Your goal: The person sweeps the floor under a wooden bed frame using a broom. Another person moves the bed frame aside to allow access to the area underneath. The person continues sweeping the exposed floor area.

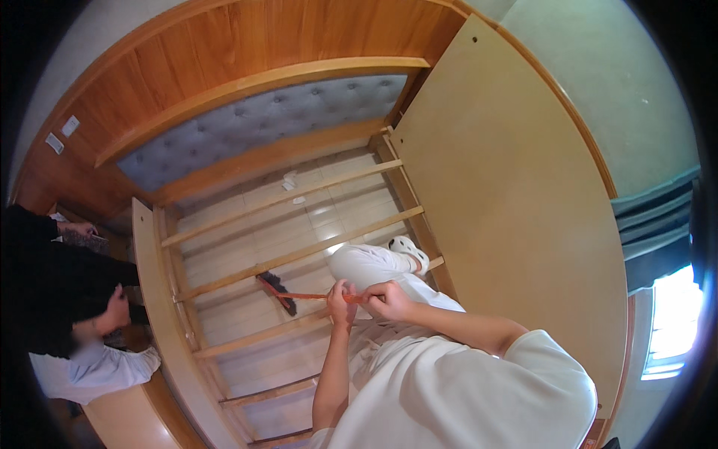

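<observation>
A broom (278, 293) with dark bristles and an orange-red handle lies across the bed frame's opening, its head down near the tiled floor between two slats. My left hand (341, 302) is closed round the handle in front of my body. Just to its right, my right hand (389, 301) grips the handle closer to its end, fingers curled in. Under the handle shows my bent knee in white trousers, and one white clog (410, 253) rests by the frame's right rail.
Wooden slats (299, 251) span the bed frame over the tiles. White scraps (290, 181) lie near the grey tufted headboard (262, 120). A large board (508, 194) leans upright on the right. At the left, a person in black (67, 284) is beside the side rail (161, 299).
</observation>
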Tool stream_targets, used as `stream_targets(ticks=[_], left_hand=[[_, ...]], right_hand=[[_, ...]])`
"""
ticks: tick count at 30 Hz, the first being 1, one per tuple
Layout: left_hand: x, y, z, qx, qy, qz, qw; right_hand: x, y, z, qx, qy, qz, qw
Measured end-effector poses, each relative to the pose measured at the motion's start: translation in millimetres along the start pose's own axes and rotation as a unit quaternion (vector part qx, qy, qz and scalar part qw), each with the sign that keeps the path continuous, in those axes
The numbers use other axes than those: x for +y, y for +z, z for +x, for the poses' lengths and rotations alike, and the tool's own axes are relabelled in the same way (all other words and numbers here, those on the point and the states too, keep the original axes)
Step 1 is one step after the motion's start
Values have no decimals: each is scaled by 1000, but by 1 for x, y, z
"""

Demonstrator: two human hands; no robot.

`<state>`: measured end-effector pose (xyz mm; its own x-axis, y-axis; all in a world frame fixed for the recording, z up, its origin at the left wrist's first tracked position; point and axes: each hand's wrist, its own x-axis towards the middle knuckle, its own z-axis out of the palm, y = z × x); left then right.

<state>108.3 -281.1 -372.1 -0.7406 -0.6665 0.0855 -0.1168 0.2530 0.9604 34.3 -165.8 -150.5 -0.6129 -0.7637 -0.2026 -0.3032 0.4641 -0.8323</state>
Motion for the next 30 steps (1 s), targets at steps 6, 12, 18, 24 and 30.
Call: stream_targets(ticks=[6,12,18,24,30], left_hand=[[23,-18,-7,-45,11,73,996],[4,-22,32,-39,24,143,989],[-50,21,52,88,-270,-66,957],[-35,55,68,54,-190,229,953],[-44,58,116,121,-238,193,944]], right_hand=[[21,-9,1,-62,-98,1,993],[17,-40,61,-118,-186,5,975],[42,-81,128,-201,-293,-16,934],[98,-110,188,-338,-293,-36,894],[78,-123,245,-343,-329,-37,879]])
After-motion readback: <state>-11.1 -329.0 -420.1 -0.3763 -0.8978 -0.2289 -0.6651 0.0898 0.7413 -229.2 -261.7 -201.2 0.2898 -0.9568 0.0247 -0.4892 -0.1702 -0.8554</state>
